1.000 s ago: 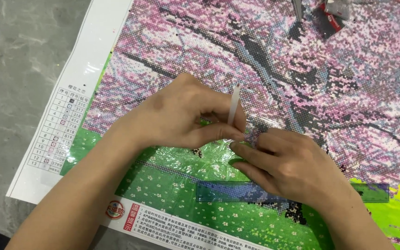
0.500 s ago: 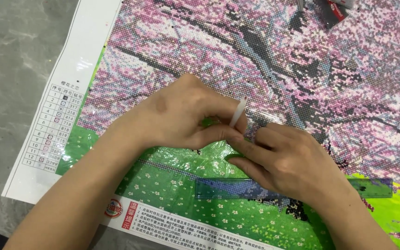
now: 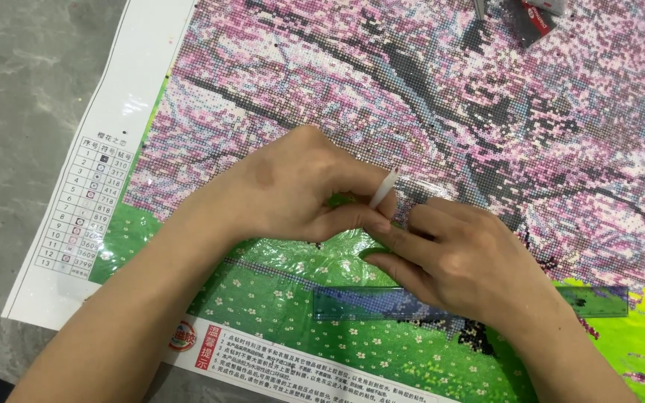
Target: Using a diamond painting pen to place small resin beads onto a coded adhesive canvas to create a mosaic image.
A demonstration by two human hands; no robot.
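Diamond-painting canvas (image 3: pixel 427 97), cherry-blossom design, flat on grey table (image 3: pixel 24 112); left hand (image 3: pixel 293 190) fingers pinched shut on white applicator pen (image 3: pixel 384 188), right hand (image 3: pixel 464 261) fingers curled, apparently pressing clear film (image 3: pixel 337 250) aside, blue ruler (image 3: pixel 367 302) beneath.

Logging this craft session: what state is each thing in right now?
Left hand: pinching the white plastic pen, which is tilted.
Right hand: fingertips pressed on the canvas.
Pink-and-green bead canvas: flat, mostly beaded.
Clear blue ruler: lying flat under the right hand.
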